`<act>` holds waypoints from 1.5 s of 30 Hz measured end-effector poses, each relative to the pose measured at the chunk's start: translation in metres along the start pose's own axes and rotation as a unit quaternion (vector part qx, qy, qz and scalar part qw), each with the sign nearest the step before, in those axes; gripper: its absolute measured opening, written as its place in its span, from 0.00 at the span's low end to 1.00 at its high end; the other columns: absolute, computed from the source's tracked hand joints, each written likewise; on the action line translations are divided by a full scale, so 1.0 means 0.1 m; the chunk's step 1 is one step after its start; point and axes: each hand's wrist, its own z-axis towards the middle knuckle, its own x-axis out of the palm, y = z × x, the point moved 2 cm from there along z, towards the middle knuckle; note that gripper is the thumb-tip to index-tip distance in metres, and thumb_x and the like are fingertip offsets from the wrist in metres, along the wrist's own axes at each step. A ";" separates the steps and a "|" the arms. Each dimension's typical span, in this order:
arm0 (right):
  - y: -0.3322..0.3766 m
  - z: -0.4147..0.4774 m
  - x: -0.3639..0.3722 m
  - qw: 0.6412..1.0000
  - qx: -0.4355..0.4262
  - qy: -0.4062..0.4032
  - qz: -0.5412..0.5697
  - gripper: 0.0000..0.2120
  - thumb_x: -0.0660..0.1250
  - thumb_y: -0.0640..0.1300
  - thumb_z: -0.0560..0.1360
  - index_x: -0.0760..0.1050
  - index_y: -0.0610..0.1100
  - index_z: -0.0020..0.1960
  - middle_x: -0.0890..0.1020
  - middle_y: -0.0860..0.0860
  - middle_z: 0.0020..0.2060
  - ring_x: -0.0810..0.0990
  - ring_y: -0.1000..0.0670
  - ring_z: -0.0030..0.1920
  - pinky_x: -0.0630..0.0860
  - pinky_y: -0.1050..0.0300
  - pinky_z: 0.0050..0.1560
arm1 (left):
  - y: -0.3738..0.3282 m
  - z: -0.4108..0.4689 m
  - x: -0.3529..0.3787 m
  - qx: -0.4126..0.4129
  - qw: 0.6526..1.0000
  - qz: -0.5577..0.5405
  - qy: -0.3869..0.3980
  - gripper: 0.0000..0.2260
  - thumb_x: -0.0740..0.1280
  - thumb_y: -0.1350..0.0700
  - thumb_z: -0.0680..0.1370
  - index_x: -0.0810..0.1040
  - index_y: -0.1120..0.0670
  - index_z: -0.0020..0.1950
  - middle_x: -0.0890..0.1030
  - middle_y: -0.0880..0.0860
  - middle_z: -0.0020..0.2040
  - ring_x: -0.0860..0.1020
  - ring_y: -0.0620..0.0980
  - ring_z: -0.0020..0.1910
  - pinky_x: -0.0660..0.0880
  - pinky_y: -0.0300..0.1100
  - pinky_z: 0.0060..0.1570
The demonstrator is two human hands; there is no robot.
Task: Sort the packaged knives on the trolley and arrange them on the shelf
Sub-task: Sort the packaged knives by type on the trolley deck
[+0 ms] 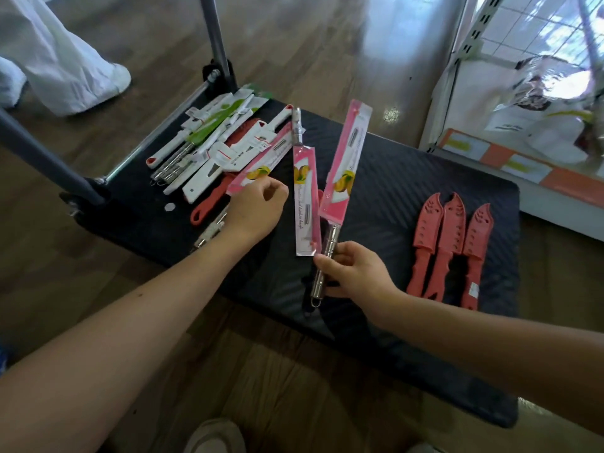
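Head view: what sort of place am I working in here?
Probably a shop floor during restocking. Packaged knives lie on a flat black trolley, and at the right stands a retail shelf unit with an orange price-label strip along its edge.

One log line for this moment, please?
left hand grips pink pack in pile | right hand holds two pink packs | red knives side by side on trolley
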 end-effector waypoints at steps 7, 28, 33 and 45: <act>-0.01 0.10 -0.43 0.990 -0.005 -0.107 -0.091 0.09 0.72 0.44 0.71 0.76 0.40 0.45 0.81 0.47 0.39 0.80 0.54 0.36 0.82 0.58 0.35 | -0.11 -0.01 0.29 0.051 0.991 0.064 0.102 0.12 0.61 0.52 0.78 0.77 0.51 0.60 0.79 0.50 0.58 0.76 0.50 0.55 0.72 0.42 0.54; 0.23 0.28 -0.53 0.876 -0.200 -0.071 -0.433 0.17 0.66 0.50 0.73 0.73 0.43 0.29 0.76 0.52 0.23 0.71 0.58 0.24 0.69 0.66 0.28 | 0.01 0.45 0.16 0.158 0.963 0.207 0.063 0.12 0.62 0.54 0.77 0.77 0.53 0.58 0.79 0.53 0.55 0.76 0.52 0.53 0.72 0.44 0.51; 0.54 0.44 -0.31 0.767 -0.340 -0.021 -0.543 0.09 0.61 0.50 0.75 0.76 0.47 0.44 0.76 0.55 0.37 0.74 0.53 0.36 0.66 0.63 0.33 | -0.09 0.75 0.17 0.159 0.962 0.216 0.045 0.11 0.63 0.54 0.77 0.77 0.53 0.59 0.78 0.53 0.57 0.76 0.52 0.55 0.71 0.44 0.50; 0.67 0.97 -0.36 0.791 -0.352 -0.013 -0.500 0.10 0.59 0.49 0.77 0.76 0.48 0.54 0.75 0.56 0.42 0.75 0.55 0.38 0.74 0.60 0.39 | -0.32 1.38 0.15 0.271 0.786 0.551 0.071 0.14 0.57 0.60 0.79 0.70 0.54 0.64 0.74 0.52 0.62 0.67 0.55 0.62 0.69 0.46 0.52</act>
